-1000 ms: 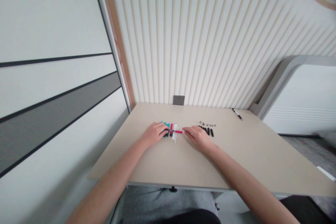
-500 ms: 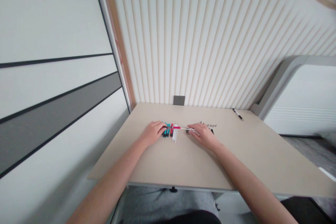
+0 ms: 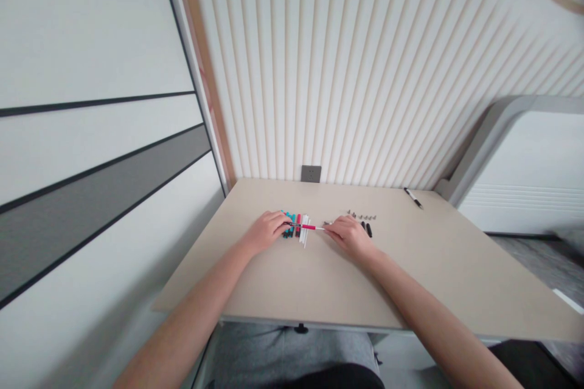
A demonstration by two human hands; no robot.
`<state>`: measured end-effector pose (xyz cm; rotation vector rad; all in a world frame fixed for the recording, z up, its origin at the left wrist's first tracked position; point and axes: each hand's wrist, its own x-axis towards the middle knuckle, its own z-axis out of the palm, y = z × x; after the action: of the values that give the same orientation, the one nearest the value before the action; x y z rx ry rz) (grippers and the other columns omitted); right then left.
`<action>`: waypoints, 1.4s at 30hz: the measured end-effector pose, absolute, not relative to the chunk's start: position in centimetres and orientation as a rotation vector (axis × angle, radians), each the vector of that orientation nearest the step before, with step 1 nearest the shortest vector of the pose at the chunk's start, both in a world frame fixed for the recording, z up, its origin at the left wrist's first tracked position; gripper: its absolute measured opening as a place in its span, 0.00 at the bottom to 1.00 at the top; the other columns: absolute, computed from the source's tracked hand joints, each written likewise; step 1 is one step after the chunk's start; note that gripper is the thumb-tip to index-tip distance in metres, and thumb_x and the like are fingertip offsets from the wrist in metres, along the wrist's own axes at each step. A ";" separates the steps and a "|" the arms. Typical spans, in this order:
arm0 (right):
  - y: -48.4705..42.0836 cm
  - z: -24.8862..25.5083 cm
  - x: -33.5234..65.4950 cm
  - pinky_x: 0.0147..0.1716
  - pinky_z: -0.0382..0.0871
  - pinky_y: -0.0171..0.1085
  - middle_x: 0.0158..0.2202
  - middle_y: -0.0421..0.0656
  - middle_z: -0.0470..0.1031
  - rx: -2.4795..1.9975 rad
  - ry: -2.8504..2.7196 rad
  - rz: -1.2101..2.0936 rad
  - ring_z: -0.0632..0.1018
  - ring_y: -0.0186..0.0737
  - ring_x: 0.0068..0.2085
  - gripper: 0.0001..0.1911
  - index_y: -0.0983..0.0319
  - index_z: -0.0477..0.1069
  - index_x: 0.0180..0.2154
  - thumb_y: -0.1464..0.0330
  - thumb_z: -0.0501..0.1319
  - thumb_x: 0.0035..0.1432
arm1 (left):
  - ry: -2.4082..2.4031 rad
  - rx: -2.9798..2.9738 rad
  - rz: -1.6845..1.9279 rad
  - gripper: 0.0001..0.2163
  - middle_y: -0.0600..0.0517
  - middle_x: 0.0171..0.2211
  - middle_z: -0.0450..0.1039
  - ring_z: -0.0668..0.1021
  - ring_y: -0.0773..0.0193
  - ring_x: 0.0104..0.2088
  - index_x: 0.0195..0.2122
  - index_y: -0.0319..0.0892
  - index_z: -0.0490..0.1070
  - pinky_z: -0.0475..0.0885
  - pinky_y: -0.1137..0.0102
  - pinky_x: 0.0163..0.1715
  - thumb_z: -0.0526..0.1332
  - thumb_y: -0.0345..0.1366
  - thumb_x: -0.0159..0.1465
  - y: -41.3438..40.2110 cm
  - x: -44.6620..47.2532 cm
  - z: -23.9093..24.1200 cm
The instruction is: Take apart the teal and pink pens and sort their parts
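Note:
My left hand (image 3: 268, 232) is closed around the black end of a red-and-black pen barrel (image 3: 309, 227), held level above the table. From the barrel's right end a thin white refill (image 3: 320, 229) sticks out, and my right hand (image 3: 350, 234) pinches its far end. Under and beside my left hand lie several teal-and-black pen barrels (image 3: 291, 232) and a red one (image 3: 298, 219). A bunch of white refills (image 3: 303, 238) lies just right of these. Small metallic pen tips (image 3: 367, 217) sit in a row behind my right hand, with black pen parts (image 3: 369, 230) beside it.
The beige table (image 3: 319, 285) stands against a ribbed wall with a dark socket (image 3: 311, 174). A white-and-black pen (image 3: 413, 198) lies at the back right. A white panelled surface (image 3: 114, 243) rises on the left, and a grey-edged headboard (image 3: 515, 164) is on the right.
Less of the white refill shows between the barrel and my right hand. The barrel has come slightly nearer to me, and black parts beside my right hand show more.

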<state>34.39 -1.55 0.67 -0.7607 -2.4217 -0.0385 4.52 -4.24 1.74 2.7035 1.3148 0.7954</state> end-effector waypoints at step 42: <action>-1.3 2.2 36.6 0.46 0.63 0.41 0.40 0.44 0.77 -0.890 -2.620 0.162 0.74 0.42 0.44 0.11 0.56 0.78 0.38 0.65 0.56 0.64 | 1.500 2.504 0.925 0.08 0.51 0.40 0.74 0.76 0.60 0.42 0.44 0.44 0.71 0.67 0.65 0.44 0.54 0.38 0.69 -3.7 3.6 1.6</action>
<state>36.63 -1.30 2.20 -0.8904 -2.6203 0.1623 3.55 -3.75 1.65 2.5037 1.5001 0.9250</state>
